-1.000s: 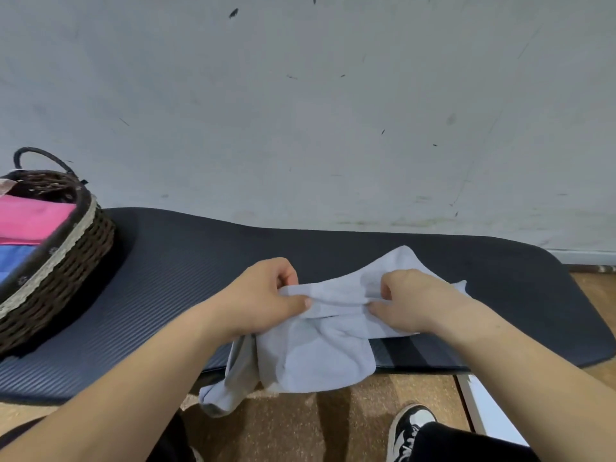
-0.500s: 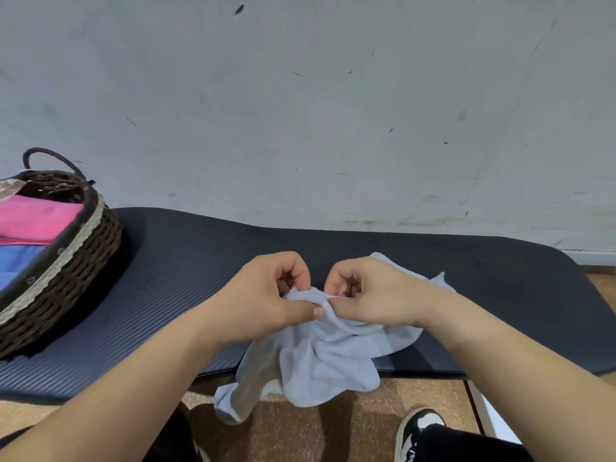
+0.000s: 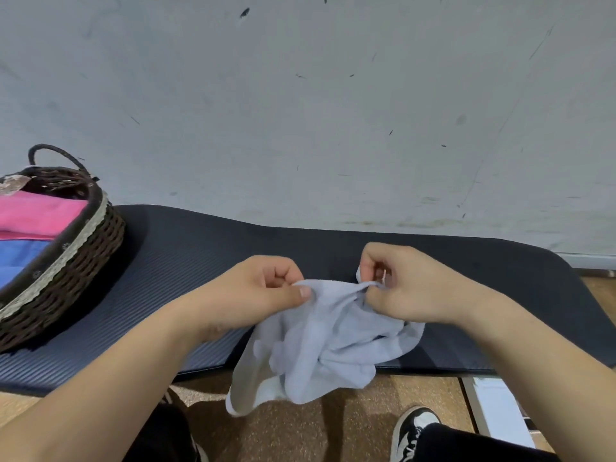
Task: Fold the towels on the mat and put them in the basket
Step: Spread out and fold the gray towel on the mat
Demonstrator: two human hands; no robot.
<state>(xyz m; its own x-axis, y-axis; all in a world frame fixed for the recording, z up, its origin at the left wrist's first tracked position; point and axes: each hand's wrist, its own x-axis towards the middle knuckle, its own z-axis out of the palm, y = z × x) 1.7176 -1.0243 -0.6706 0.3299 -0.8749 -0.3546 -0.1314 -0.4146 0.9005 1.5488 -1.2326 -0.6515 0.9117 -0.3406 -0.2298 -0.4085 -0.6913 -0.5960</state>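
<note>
Towels already folded, a pink one [image 3: 36,211] above a blue one [image 3: 20,255], lie in the wicker basket [image 3: 83,248] at the left edge of the frame, which stands on the dark mat [image 3: 186,261]. Moving right, our left hand [image 3: 260,291] is curled, thumb and forefinger pinching the upper edge of the pale grey towel [image 3: 320,341] at centre frame. Just right of it, our right hand [image 3: 410,288] pinches the same edge with its fingers curled in, the two hands near each other but apart. The grey towel hangs bunched from both pinches, draped over the mat's near edge with its lower part dangling above the brown floor [image 3: 333,428]. For the coming move, we judge that the cloth lies below and between the hands with no clear long axis. The held edge runs left to right, so the hands would need to draw apart along it to spread the towel on the mat. The basket is on the left hand's side, well apart from the towel.
</note>
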